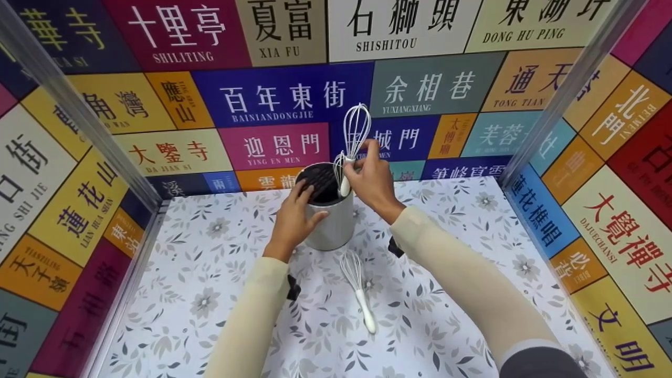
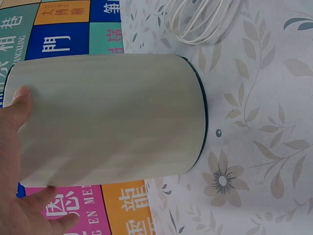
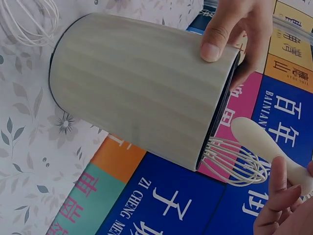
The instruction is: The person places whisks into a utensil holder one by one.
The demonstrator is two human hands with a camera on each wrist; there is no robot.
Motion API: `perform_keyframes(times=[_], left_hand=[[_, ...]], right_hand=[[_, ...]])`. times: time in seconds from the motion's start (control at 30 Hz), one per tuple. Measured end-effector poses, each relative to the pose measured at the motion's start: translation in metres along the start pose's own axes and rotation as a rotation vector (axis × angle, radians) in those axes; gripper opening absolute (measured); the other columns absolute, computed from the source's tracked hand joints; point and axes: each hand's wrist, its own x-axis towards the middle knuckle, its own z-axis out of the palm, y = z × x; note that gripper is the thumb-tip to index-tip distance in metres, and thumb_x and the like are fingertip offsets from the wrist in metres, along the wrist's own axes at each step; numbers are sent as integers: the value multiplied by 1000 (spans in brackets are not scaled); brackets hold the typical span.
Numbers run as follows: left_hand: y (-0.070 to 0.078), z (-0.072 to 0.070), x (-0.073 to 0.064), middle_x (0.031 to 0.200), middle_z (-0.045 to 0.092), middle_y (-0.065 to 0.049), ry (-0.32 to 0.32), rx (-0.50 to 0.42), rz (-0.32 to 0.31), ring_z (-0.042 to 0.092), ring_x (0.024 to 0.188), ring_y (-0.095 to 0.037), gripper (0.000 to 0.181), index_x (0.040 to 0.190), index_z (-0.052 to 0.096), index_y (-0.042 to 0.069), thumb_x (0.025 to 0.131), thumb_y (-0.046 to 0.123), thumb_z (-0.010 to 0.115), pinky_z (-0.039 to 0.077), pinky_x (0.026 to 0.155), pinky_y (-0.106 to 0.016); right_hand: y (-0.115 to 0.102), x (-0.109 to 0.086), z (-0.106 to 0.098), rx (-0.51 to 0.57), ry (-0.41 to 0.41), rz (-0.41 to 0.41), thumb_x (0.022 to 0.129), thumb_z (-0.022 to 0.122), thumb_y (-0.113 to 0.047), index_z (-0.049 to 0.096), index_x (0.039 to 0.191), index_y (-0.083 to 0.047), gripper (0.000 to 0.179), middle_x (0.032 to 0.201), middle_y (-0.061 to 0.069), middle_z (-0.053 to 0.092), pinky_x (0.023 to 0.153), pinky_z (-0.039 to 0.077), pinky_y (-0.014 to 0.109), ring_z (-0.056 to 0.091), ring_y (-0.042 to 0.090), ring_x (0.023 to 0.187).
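A pale grey cylindrical utensil holder (image 1: 332, 227) with a dark inside stands upright on the table. My left hand (image 1: 295, 220) holds it at the rim, thumb along the near outer side and fingers round the far left. With my right hand (image 1: 371, 176) I grip a white whisk (image 1: 357, 123), its wire head up and its handle end (image 3: 249, 132) pointing down beside the opening. The wire head of a second whisk (image 3: 234, 161) sticks out of the holder. A third whisk (image 1: 359, 289) lies on the table in front, handle towards me.
The table (image 1: 210, 273) has a white cover with grey leaves and flowers. Close behind the holder rises a panel of coloured sign blocks (image 1: 283, 100), with similar panels on the left (image 1: 68, 210) and right (image 1: 619, 210).
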Motion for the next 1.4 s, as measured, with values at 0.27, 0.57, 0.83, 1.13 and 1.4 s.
perform_keyframes(times=[0.27, 0.57, 0.83, 1.13, 1.4], left_hand=[[-2, 2, 0, 165, 35, -11, 10, 4, 9, 49, 140, -38, 79, 152, 49, 10, 90, 53, 73, 41, 116, -53], [-2, 2, -1, 164, 36, -11, 11, 11, 16, 48, 141, -38, 79, 152, 50, 9, 90, 54, 72, 40, 116, -53], [-3, 2, -1, 164, 37, -12, 25, 9, 26, 50, 140, -38, 79, 151, 50, 9, 90, 52, 73, 42, 115, -53], [-1, 2, -1, 163, 38, -13, 38, 3, 33, 51, 138, -39, 78, 150, 52, 8, 89, 50, 75, 43, 114, -54], [-1, 1, -1, 163, 37, -12, 30, 5, 27, 50, 139, -39, 78, 150, 51, 9, 90, 51, 75, 42, 114, -55]], right_hand=[[5, 5, 13, -6, 7, 24, 93, 62, -32, 45, 132, -14, 46, 81, -4, 75, 60, 50, 40, 69, 16, 68], [15, 4, 26, -27, 33, 24, 92, 64, -32, 46, 132, -16, 46, 84, -2, 77, 61, 52, 41, 71, 15, 70], [22, -2, 35, -101, 42, -16, 95, 63, -33, 45, 132, -15, 45, 69, -5, 69, 54, 45, 39, 61, 17, 57], [28, -7, 41, -167, 42, -20, 96, 62, -32, 46, 132, -13, 44, 61, -1, 59, 48, 39, 36, 51, 17, 48], [32, -8, 45, -195, 47, -16, 95, 63, -33, 46, 125, -12, 40, 61, 2, 59, 50, 46, 43, 57, 22, 51]])
